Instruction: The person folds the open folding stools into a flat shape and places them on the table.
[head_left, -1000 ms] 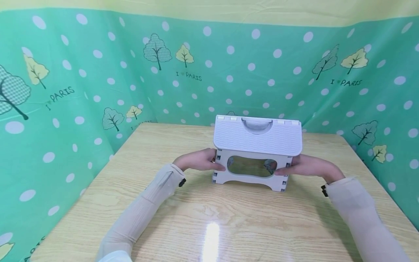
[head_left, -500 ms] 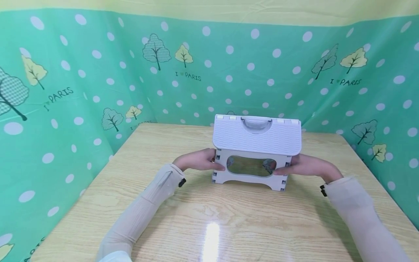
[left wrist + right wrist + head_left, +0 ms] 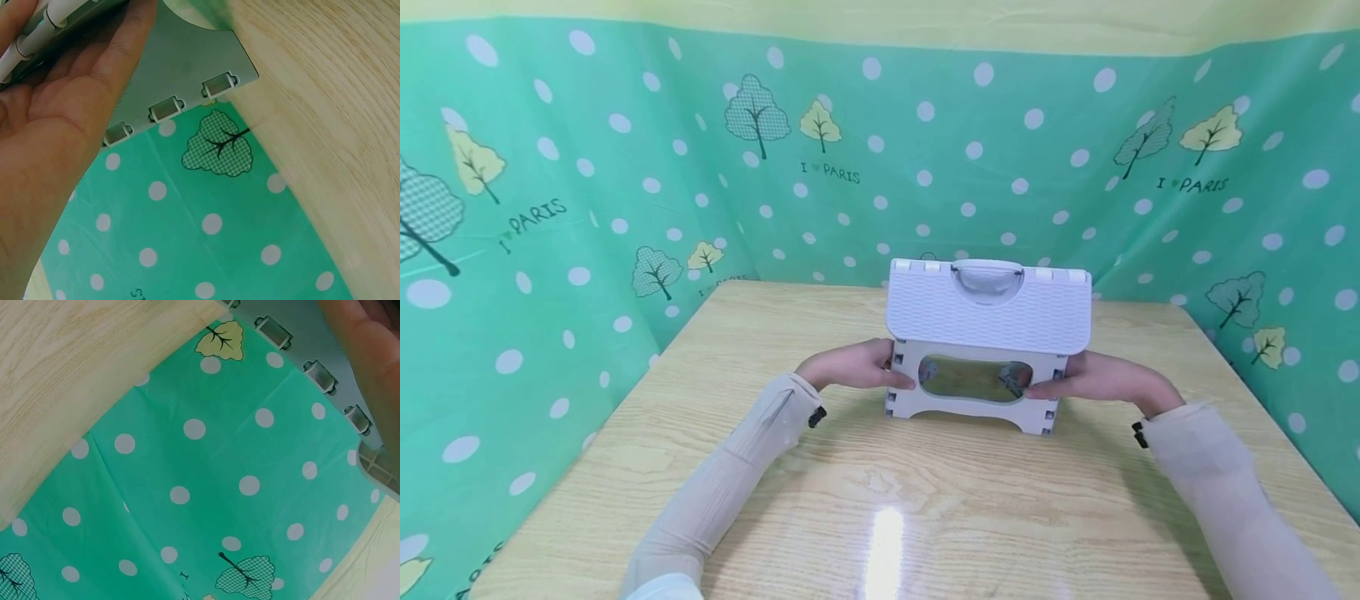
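Head view: we see a pale folding step stool (image 3: 988, 329) standing upright between the two hands, its textured seat (image 3: 988, 321) uppermost, on a wood-grain table (image 3: 827, 492). The left hand (image 3: 859, 365) is at the stool's left side, the right hand (image 3: 1101, 379) at its right, both touching it.

On the green polka-dot cloth (image 3: 850, 100) behind the stool we read "I", a small heart and "PARIS", once to the stool's left and once to its right; the same words slant farther off to its left. In the right wrist view we make out a lone "I".

Each hand, we find, is clamped on a side of the stool: the thumbs lie on its front panel (image 3: 973, 408) while the other fingers go out of sight behind. In the left wrist view the palm spreads close over the stool's hinged grey panel (image 3: 181, 56); the right wrist view shows us only part of the right hand.
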Tool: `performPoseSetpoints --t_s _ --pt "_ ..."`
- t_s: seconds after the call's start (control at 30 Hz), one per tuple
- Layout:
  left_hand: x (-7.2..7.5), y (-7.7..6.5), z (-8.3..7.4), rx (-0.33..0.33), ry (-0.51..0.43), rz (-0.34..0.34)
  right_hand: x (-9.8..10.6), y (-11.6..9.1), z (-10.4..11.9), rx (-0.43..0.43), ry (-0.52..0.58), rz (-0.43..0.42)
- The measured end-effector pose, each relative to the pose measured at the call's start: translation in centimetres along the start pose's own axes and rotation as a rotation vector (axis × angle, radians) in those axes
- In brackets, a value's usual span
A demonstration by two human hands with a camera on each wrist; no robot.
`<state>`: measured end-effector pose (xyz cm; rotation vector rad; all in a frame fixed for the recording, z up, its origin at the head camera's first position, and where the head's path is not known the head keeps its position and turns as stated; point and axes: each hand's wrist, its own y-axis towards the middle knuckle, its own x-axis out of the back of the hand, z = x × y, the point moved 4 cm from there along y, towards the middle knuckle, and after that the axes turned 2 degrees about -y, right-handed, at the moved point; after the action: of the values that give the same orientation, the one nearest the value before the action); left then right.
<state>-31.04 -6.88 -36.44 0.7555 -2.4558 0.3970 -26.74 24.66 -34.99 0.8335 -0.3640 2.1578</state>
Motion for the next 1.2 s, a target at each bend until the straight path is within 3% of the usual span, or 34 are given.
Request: performPoseSetpoints --t_s 0.4,0.77,1.0,1.2 --pt "0.14 0.03 -0.09 -0.008 -0.015 0.011 0.02 0.25 -0.24 0.002 0.054 0.016" --pt "0.00 0.09 -0.04 -0.028 -0.047 0.028 0.10 0.25 -0.12 0.016 0.027 0.005" --pt "0.00 0.07 -0.29 -0.043 -0.045 0.016 0.68 0.36 0.42 0.054 -0.068 -0.086" --pt "0.00 0.15 -0.08 -0.048 -0.039 0.001 0.76 0.61 0.64 0.089 -0.075 -0.139"
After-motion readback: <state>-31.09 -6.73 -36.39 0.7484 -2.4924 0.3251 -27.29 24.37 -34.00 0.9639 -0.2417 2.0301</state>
